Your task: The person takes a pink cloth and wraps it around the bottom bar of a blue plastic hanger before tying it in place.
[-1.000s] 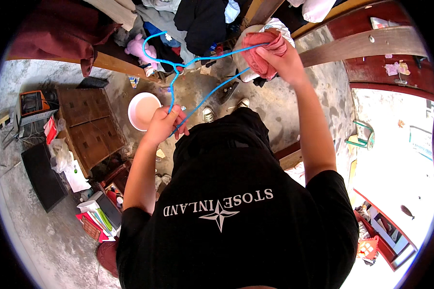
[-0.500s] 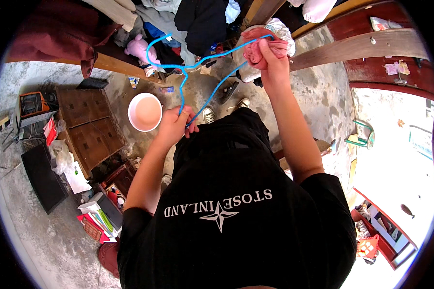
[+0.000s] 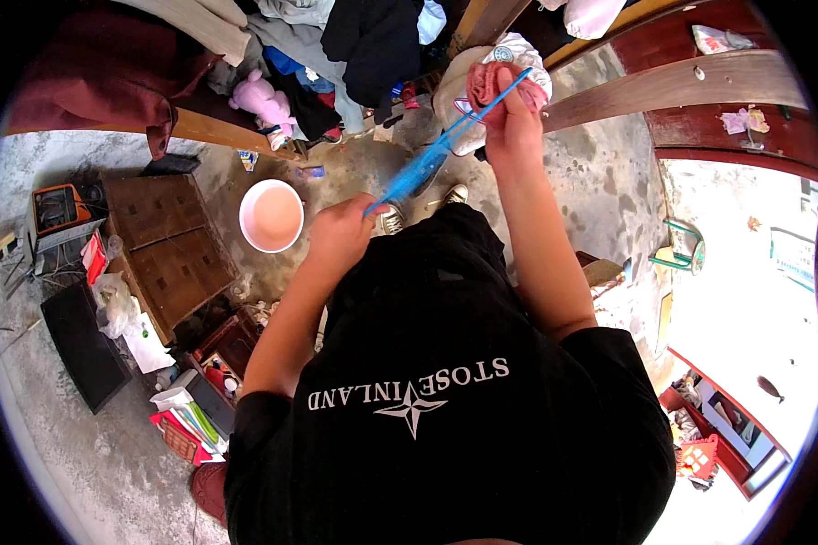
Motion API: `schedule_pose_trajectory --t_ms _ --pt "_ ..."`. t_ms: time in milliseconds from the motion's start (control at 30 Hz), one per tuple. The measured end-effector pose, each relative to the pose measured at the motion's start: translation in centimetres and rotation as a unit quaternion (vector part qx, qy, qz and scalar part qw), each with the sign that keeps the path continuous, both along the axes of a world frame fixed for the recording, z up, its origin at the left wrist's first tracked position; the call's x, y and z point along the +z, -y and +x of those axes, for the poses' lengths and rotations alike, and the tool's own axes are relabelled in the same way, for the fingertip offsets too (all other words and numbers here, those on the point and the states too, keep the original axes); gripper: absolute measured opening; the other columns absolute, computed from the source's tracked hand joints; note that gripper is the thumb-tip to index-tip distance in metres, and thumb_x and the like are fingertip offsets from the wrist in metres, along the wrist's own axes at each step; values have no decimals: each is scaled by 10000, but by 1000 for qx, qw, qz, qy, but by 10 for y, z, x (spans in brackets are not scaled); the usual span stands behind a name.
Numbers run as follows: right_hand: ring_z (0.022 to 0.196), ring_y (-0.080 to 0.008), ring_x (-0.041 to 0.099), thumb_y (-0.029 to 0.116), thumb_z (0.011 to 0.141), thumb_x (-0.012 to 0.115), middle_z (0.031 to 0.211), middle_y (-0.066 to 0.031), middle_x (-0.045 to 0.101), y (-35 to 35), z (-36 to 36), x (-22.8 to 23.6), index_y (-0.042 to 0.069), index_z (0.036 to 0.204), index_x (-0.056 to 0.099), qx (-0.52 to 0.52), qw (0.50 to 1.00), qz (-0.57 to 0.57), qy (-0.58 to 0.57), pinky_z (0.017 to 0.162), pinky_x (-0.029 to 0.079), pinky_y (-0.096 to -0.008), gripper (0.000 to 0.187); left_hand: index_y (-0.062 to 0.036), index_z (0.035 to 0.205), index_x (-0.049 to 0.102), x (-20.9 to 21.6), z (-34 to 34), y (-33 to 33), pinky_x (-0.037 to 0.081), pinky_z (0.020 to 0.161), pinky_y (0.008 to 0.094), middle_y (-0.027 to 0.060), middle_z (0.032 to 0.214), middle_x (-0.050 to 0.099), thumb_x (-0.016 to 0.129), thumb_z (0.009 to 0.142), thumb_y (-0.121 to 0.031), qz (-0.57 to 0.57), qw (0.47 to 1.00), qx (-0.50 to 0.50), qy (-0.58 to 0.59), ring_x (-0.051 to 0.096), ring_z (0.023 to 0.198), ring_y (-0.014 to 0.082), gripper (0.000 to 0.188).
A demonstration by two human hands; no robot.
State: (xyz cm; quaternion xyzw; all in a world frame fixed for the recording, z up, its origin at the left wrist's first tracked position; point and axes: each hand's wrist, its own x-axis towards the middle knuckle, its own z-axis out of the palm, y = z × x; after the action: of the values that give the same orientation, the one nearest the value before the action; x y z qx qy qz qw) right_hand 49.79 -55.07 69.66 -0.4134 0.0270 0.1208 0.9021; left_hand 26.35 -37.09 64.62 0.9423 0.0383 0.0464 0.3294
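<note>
A blue clothes hanger [image 3: 445,143] stretches between my hands, seen nearly edge-on and smeared by motion in its middle. One end of it is pinched in my left hand [image 3: 342,227], near my waist. Farther out and to the right, my right hand [image 3: 515,136] grips a bunched pinkish-red cloth [image 3: 491,89], pressed against the hanger's other end. The cloth's folds hide part of the fingers. On the floor left of my left hand stands a white bucket [image 3: 245,214] with cloudy pinkish-brown liquid in it.
A wooden cabinet [image 3: 168,241] and a dark flat screen [image 3: 84,345] lie to the left. Ahead are a pink plush toy [image 3: 262,98], heaped clothes [image 3: 373,45] and a pale sack [image 3: 454,86]. A wooden rail [image 3: 673,86] crosses at the right, beyond my right hand.
The hanger has turned from showing its wide outline to nearly edge-on, its hook no longer distinct. My left hand has shifted slightly right; my right hand still holds the cloth.
</note>
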Motion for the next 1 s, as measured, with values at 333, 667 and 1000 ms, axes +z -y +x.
schedule_pose_trajectory --t_ms 333,667,1000 --pt "954 -155 707 227 987 683 1080 -68 736 -11 -7 -37 106 1104 655 179 983 -9 -36 791 563 -316 171 -43 982 653 3 16 7 536 581 379 103 807 712 630 979 -223 -46 998 29 30 698 681 269 181" --pt "1146 -209 677 312 1036 611 1282 -98 674 -20 13 27 31 1338 569 197 979 38 44 1002 540 -394 415 22 959 590 -8 14 0 535 526 306 144 755 668 375 1120 -406 -552 821 89 -120 712 704 241 506" --pt "1040 -89 619 180 882 826 1151 -4 685 -48 -42 -10 31 1226 642 354 917 -122 137 945 506 -281 418 20 1332 553 -14 43 3 618 839 428 156 1231 669 422 1115 -347 -686 722 86 -28 720 1005 304 447"
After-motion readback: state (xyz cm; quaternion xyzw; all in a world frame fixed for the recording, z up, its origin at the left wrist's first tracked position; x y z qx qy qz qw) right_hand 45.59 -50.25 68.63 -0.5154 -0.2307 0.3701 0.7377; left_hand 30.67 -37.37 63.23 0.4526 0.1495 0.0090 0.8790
